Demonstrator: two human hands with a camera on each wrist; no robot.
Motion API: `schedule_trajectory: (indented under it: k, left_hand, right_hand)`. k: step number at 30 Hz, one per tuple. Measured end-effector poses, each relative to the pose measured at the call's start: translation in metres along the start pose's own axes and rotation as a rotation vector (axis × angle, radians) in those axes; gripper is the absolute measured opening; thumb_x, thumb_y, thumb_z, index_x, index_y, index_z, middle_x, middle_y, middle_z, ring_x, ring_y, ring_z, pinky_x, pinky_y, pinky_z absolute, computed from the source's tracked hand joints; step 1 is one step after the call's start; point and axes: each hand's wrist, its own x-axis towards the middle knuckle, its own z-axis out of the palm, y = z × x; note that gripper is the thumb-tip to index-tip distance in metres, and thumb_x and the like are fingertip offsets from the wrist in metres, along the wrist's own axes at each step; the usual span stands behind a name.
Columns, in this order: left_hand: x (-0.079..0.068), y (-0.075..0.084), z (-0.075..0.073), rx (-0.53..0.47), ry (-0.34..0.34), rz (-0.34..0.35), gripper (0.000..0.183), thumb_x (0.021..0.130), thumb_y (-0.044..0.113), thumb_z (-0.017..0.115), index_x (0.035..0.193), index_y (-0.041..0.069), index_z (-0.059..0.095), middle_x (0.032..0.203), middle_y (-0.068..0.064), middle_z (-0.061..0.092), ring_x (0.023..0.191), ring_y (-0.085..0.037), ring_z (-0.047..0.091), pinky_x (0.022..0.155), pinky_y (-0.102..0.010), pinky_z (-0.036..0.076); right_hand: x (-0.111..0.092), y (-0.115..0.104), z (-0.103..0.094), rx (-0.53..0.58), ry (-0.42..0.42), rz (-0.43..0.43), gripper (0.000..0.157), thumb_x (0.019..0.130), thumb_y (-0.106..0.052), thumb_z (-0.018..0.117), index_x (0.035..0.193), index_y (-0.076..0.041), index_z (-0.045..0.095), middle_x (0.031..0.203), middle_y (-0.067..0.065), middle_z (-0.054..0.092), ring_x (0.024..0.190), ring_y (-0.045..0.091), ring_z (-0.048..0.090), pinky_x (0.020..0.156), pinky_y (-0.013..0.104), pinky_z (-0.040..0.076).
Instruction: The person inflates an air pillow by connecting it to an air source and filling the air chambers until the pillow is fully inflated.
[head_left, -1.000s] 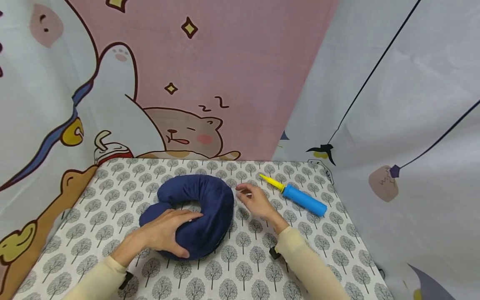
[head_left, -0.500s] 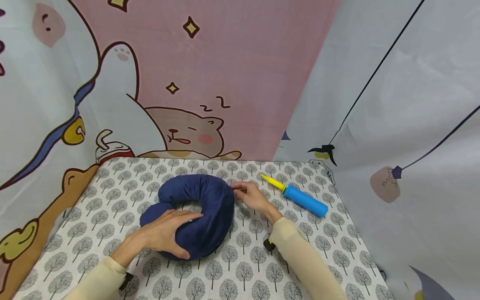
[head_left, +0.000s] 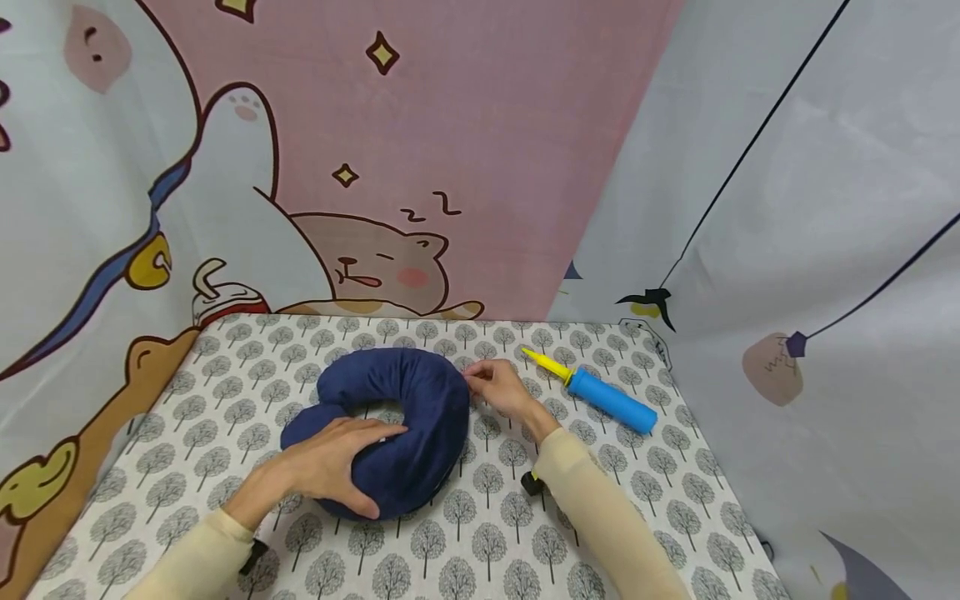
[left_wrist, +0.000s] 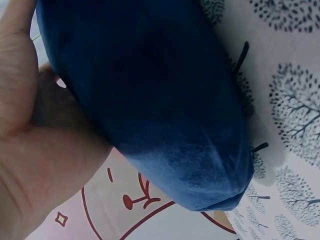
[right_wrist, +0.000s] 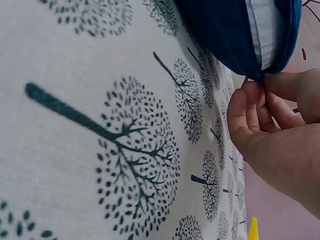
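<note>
A navy blue U-shaped neck pillow (head_left: 435, 408) lies on the table in the head view. My left hand (head_left: 330, 460) holds its near side, thumb on the front edge and fingers reaching over towards the inner curve. At the pillow's right edge, my right hand (head_left: 504, 390) pinches the end of the cover's zipper. The right wrist view shows the zipped cover (right_wrist: 215, 30) parted there, with white inner material (right_wrist: 263, 32) in the gap. The zipper pull itself is hidden between thumb and fingers (right_wrist: 280, 85). Blue fabric (left_wrist: 160, 100) fills most of the left wrist view.
A blue hand pump (head_left: 611, 402) with a yellow nozzle (head_left: 546, 364) lies to the right of the right hand. The tree-print tablecloth (head_left: 487, 542) covers the table. Cloth walls with cartoon prints (head_left: 487, 167) stand behind and at the sides.
My right hand has moved slightly left to the pillow's edge, and its thumb and fingers have closed on the zipper end. The left hand and the pillow have stayed put.
</note>
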Motion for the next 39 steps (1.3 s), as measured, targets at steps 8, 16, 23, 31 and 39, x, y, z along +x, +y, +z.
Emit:
schedule_trajectory:
  k: [8,16,23,31,39]
  left_hand:
    - [0.006,0.001,-0.016,-0.124,-0.057,-0.012,0.108,0.081,0.064,0.097,0.171,0.024,0.051,0.172,-0.014,0.056,0.157,-0.051,0.051,0.121,-0.079,0.042]
    - [0.029,0.003,-0.037,-0.107,0.078,0.040,0.093,0.096,0.060,0.087,0.168,0.011,0.054,0.163,-0.009,0.065,0.153,-0.039,0.060,0.121,-0.064,0.052]
    - [0.065,0.009,-0.053,-0.076,0.127,0.097,0.079,0.103,0.048,0.084,0.165,0.009,0.056,0.165,-0.014,0.062,0.152,-0.038,0.061,0.122,-0.062,0.052]
    - [0.105,0.008,-0.059,-0.097,0.062,0.046,0.076,0.107,0.046,0.079,0.169,0.012,0.052,0.173,-0.018,0.054,0.160,-0.044,0.051,0.127,-0.067,0.046]
    - [0.139,0.001,-0.061,-0.066,0.002,0.022,0.068,0.110,0.044,0.074,0.166,0.009,0.056,0.172,-0.021,0.054,0.161,-0.046,0.050,0.130,-0.066,0.043]
  right_hand:
    - [0.005,0.001,-0.001,0.024,0.014,0.012,0.015,0.109,-0.009,0.072,0.116,0.001,0.081,0.096,0.008,0.079,0.089,0.038,0.076,0.091,0.057,0.066]
    - [0.006,0.000,-0.002,0.050,0.008,0.032,0.019,0.108,-0.007,0.073,0.122,0.002,0.082,0.101,0.010,0.082,0.080,0.016,0.073,0.089,0.052,0.068]
    - [0.005,-0.004,-0.002,0.005,0.030,0.019,0.017,0.109,-0.007,0.073,0.119,0.000,0.085,0.101,0.012,0.083,0.081,0.019,0.073,0.085,0.047,0.067]
    - [0.008,0.000,0.000,-0.010,0.033,-0.005,0.016,0.111,-0.006,0.070,0.115,0.003,0.082,0.098,0.012,0.081,0.079,0.018,0.072,0.089,0.059,0.067]
    - [0.006,-0.002,0.001,0.007,0.026,-0.018,0.016,0.112,-0.006,0.068,0.113,0.003,0.081,0.097,0.011,0.080,0.087,0.031,0.076,0.089,0.056,0.067]
